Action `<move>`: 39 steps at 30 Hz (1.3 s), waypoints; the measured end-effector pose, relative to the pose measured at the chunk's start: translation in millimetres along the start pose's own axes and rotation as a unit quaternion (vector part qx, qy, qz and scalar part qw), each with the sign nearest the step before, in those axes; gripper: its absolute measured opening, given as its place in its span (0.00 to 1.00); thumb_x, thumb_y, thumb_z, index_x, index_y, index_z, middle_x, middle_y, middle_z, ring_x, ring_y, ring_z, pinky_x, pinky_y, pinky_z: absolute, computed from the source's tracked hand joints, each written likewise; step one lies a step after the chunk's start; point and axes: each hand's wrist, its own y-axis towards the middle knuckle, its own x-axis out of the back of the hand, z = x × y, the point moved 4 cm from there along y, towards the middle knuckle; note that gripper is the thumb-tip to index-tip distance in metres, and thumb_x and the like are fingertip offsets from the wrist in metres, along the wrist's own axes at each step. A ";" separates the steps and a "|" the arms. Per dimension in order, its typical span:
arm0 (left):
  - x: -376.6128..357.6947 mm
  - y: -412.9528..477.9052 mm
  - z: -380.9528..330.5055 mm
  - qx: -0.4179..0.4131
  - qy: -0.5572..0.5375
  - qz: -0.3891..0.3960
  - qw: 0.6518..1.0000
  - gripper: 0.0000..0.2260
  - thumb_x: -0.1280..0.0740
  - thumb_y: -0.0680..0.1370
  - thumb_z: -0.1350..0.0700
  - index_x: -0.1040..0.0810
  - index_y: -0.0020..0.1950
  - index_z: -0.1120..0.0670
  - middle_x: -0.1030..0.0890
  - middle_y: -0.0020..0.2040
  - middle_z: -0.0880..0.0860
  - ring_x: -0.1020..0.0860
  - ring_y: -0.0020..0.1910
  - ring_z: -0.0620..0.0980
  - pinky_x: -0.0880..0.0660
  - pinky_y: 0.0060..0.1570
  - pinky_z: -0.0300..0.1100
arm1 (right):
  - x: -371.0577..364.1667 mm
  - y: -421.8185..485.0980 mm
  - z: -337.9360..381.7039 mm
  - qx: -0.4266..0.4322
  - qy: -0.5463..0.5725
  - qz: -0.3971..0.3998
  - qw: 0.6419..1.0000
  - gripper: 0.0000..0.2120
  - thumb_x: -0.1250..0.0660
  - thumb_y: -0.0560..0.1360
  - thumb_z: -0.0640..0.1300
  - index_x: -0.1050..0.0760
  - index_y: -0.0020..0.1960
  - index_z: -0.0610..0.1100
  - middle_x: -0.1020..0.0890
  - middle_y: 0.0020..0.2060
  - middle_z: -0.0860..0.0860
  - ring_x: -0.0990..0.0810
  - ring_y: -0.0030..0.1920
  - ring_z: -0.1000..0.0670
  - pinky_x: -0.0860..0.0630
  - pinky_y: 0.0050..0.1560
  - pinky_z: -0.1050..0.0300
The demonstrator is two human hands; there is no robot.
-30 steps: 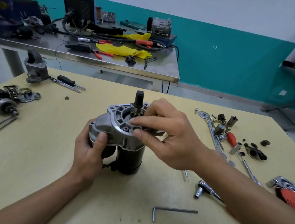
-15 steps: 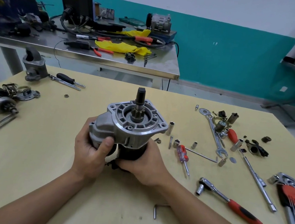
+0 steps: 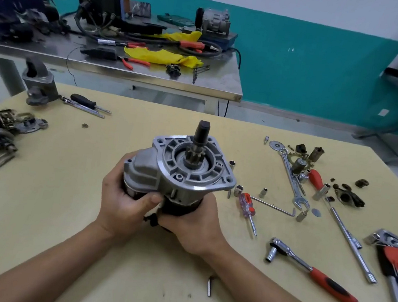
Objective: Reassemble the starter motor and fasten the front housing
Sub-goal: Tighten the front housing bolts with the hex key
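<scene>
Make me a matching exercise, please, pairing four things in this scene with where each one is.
Things:
1. starter motor
2. ratchet
3. yellow cloth
4. black screwdriver

Places:
A. on the steel bench at the back
B. on the table, far left part
C. gripped by the left hand and right hand
D. on the table, right of the hands

Pairs: 1-C, 2-D, 3-A, 4-B
</scene>
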 end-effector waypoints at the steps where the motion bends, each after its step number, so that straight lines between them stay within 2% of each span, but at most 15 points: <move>1: -0.1 0.5 -0.9 -0.002 0.002 0.007 1.000 0.24 0.27 0.71 0.33 0.22 0.62 0.42 0.16 0.54 0.41 0.18 0.53 0.40 0.23 0.51 0.33 | -0.4 -0.8 0.3 -0.002 0.002 -0.003 1.000 0.14 0.25 0.63 0.27 0.21 0.47 0.32 0.15 0.43 0.39 0.16 0.46 0.38 0.20 0.44 0.36; 4: 0.6 2.4 -2.1 -0.011 0.010 0.011 1.000 0.25 0.28 0.71 0.32 0.23 0.63 0.42 0.17 0.55 0.40 0.19 0.54 0.38 0.24 0.53 0.33 | -0.8 -2.7 0.8 -0.003 -0.002 -0.008 1.000 0.16 0.24 0.63 0.27 0.20 0.49 0.34 0.14 0.44 0.42 0.15 0.48 0.43 0.19 0.47 0.41; 6: 1.4 2.5 -0.5 -0.015 0.019 0.012 1.000 0.26 0.28 0.71 0.33 0.24 0.63 0.45 0.17 0.55 0.40 0.19 0.54 0.38 0.24 0.52 0.32 | -0.4 -1.1 0.9 -0.004 -0.012 -0.015 1.000 0.17 0.23 0.63 0.28 0.19 0.49 0.36 0.14 0.46 0.45 0.15 0.49 0.47 0.18 0.48 0.44; 9: 1.9 1.3 0.3 0.007 0.015 0.001 1.000 0.30 0.27 0.70 0.32 0.25 0.60 0.52 0.16 0.53 0.41 0.18 0.51 0.38 0.22 0.50 0.33 | -1.9 -0.6 0.7 -0.012 -0.011 -0.013 1.000 0.16 0.23 0.62 0.29 0.19 0.48 0.37 0.14 0.44 0.45 0.15 0.47 0.45 0.18 0.45 0.41; 12: 1.1 1.5 -2.4 0.000 0.010 0.004 1.000 0.28 0.27 0.69 0.31 0.24 0.62 0.47 0.17 0.54 0.40 0.18 0.53 0.39 0.22 0.51 0.34 | -1.7 -1.2 3.2 -0.015 -0.004 -0.010 1.000 0.16 0.23 0.62 0.29 0.19 0.48 0.37 0.14 0.43 0.46 0.15 0.47 0.46 0.18 0.44 0.41; 15: -1.3 3.2 -4.3 -0.001 0.003 0.009 1.000 0.27 0.27 0.70 0.31 0.24 0.60 0.46 0.17 0.54 0.39 0.19 0.52 0.38 0.23 0.50 0.33 | 0.6 -0.9 3.7 -0.020 -0.019 -0.010 1.000 0.17 0.22 0.62 0.30 0.19 0.49 0.39 0.14 0.44 0.48 0.15 0.47 0.49 0.17 0.46 0.44; 18: -2.3 4.5 -4.6 -0.011 0.017 0.008 1.000 0.28 0.28 0.70 0.31 0.25 0.58 0.50 0.17 0.54 0.38 0.19 0.52 0.37 0.24 0.50 0.31 | 2.8 1.1 3.3 -0.018 -0.029 -0.027 0.999 0.17 0.22 0.61 0.30 0.19 0.48 0.38 0.14 0.44 0.47 0.15 0.47 0.48 0.17 0.45 0.44; 20: -3.5 2.0 -6.8 0.010 0.010 0.007 1.000 0.29 0.28 0.69 0.30 0.25 0.61 0.48 0.17 0.54 0.39 0.19 0.52 0.38 0.23 0.50 0.32 | -0.1 -2.7 2.6 -0.023 -0.026 -0.021 0.999 0.15 0.23 0.61 0.29 0.19 0.46 0.38 0.14 0.42 0.46 0.15 0.45 0.47 0.17 0.44 0.44; 22: -1.9 3.7 -3.6 -0.010 0.012 0.001 1.000 0.28 0.28 0.69 0.30 0.24 0.61 0.45 0.17 0.54 0.39 0.18 0.52 0.38 0.22 0.50 0.33 | 2.3 -2.0 3.4 -0.011 -0.035 -0.025 0.999 0.13 0.24 0.61 0.29 0.19 0.44 0.38 0.14 0.40 0.46 0.15 0.43 0.47 0.17 0.42 0.45; 28: 3.0 1.7 4.7 0.009 0.010 0.008 1.000 0.25 0.28 0.69 0.30 0.21 0.61 0.41 0.16 0.54 0.41 0.17 0.52 0.41 0.21 0.50 0.36 | 0.3 -4.9 2.6 -0.015 -0.036 -0.016 0.999 0.13 0.24 0.60 0.31 0.19 0.43 0.38 0.14 0.40 0.47 0.15 0.43 0.47 0.17 0.41 0.45; 30: 2.8 2.2 10.1 0.016 0.007 0.013 1.000 0.25 0.27 0.69 0.31 0.21 0.61 0.41 0.15 0.52 0.42 0.17 0.50 0.41 0.20 0.47 0.37 | 1.1 -3.2 2.0 -0.014 -0.047 -0.022 0.999 0.14 0.24 0.60 0.31 0.19 0.44 0.39 0.14 0.40 0.48 0.15 0.43 0.47 0.17 0.40 0.45; 33: 2.0 1.9 17.5 0.076 -0.021 0.006 0.997 0.25 0.24 0.66 0.32 0.20 0.57 0.44 0.16 0.45 0.44 0.19 0.42 0.40 0.22 0.39 0.35 | 3.2 0.2 -4.4 -0.038 -0.062 -0.025 0.997 0.19 0.23 0.59 0.33 0.21 0.48 0.38 0.15 0.42 0.47 0.15 0.44 0.48 0.18 0.40 0.48; 36: 7.0 0.2 23.6 0.077 -0.009 -0.009 0.997 0.26 0.24 0.67 0.32 0.20 0.57 0.47 0.16 0.45 0.46 0.18 0.43 0.45 0.21 0.41 0.40 | 1.3 1.2 0.4 -0.061 -0.053 -0.011 0.997 0.25 0.22 0.60 0.33 0.24 0.55 0.39 0.16 0.48 0.47 0.16 0.51 0.48 0.18 0.47 0.45; 37: 8.5 -0.7 25.8 0.078 -0.003 -0.012 0.997 0.28 0.24 0.67 0.33 0.20 0.57 0.49 0.16 0.46 0.48 0.17 0.44 0.48 0.20 0.44 0.44 | 2.7 0.1 4.5 -0.064 -0.057 0.005 0.996 0.25 0.22 0.61 0.34 0.24 0.56 0.42 0.16 0.50 0.49 0.17 0.52 0.50 0.18 0.49 0.47; 39: 11.5 -2.2 29.3 0.081 0.001 -0.013 0.997 0.33 0.23 0.67 0.33 0.22 0.59 0.57 0.15 0.49 0.51 0.17 0.48 0.54 0.20 0.48 0.50 | 15.6 -1.3 18.2 -0.052 -0.125 0.081 0.987 0.23 0.21 0.63 0.38 0.24 0.54 0.50 0.17 0.49 0.55 0.19 0.51 0.58 0.20 0.48 0.61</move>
